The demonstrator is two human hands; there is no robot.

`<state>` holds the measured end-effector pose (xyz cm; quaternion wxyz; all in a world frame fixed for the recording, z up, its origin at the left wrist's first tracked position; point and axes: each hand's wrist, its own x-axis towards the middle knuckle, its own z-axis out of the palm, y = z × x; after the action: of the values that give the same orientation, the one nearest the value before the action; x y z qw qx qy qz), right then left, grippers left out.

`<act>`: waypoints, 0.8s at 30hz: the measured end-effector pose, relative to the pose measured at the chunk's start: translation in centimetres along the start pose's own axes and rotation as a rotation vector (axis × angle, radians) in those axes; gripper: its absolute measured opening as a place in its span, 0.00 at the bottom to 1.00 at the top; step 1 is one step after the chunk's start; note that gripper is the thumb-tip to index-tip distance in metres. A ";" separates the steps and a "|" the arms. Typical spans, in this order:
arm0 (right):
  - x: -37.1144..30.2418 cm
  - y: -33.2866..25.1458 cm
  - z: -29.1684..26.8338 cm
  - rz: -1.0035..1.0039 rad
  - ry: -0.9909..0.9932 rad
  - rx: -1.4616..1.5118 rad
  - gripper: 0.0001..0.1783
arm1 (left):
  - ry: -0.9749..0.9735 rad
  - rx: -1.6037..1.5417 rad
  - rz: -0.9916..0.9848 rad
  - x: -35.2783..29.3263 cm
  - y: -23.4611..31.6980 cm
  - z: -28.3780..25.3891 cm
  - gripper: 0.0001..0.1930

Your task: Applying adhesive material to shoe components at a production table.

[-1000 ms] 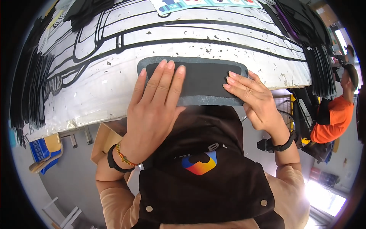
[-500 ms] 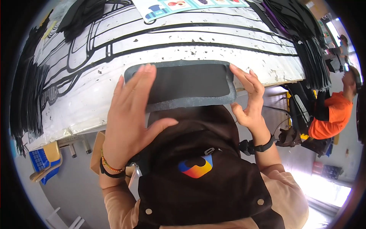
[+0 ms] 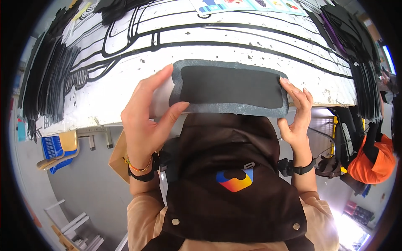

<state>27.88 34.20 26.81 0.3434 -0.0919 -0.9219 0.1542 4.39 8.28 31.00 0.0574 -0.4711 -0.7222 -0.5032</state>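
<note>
A flat dark grey rectangular piece (image 3: 232, 86) with rounded corners and a lighter, chalky grey border lies along the near edge of the white table. Its near side reaches out over the dark brown apron (image 3: 234, 146). At its left end, my left hand (image 3: 146, 111) closes on the border, fingertips at the far corner and thumb at the near one. My right hand (image 3: 297, 111) pinches the right end, with fingertips on the right border and the thumb at the near corner. The undersides of both grips are hidden.
Stacks of black strips hang at the table's left (image 3: 50, 79) and right (image 3: 360, 79) ends. A printed sheet (image 3: 251, 6) and dark cloth (image 3: 115, 11) lie at the far side. A blue crate (image 3: 51, 151) stands lower left; a person in an orange top (image 3: 372, 161) is at right.
My left hand has moved off the top of the piece to its left end. My right hand keeps its hold on the right end. The whole view has shifted.
</note>
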 end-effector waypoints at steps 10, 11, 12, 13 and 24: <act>-0.2 -0.1 -0.2 0.001 0.049 -0.047 0.40 | -0.021 0.158 -0.137 0.8 1.0 1.3 0.29; 0.0 -0.2 -0.3 0.014 0.031 -0.058 0.40 | -0.026 0.149 -0.129 0.8 1.0 1.5 0.29; 0.2 -0.4 -0.3 0.029 0.014 -0.071 0.40 | 0.016 0.189 -0.123 0.7 0.7 1.6 0.26; 0.2 -0.2 -0.2 0.037 0.020 -0.089 0.40 | 0.057 0.224 -0.113 0.7 0.5 1.8 0.24; 0.3 -0.6 -0.5 0.026 0.026 0.003 0.46 | -0.012 0.246 0.315 2.2 3.3 5.4 0.15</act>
<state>27.91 33.81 27.60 0.3535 -0.1052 -0.9158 0.1590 7.71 14.07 31.81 0.1882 -0.5707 -0.6959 -0.3932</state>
